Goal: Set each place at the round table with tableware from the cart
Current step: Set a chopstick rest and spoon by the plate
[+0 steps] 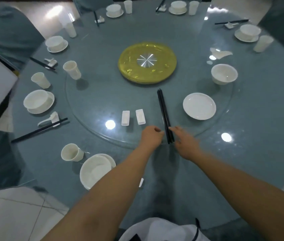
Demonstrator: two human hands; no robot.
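A bundle of black chopsticks lies on the glass turntable, pointing away from me. My left hand has curled fingers whose tips meet the bundle's near end from the left. My right hand, motion-blurred, grips the same end from the right with thumb and fingers. Two white chopstick rests lie side by side just left of the hands. To the right, a white plate, a bowl and a spoon sit on the turntable. A cup stands on its left side.
The near place has a bowl on a plate and a cup. Set places with bowls, cups and chopsticks ring the round table. A yellow disc is at the centre. Covered chairs stand around the table.
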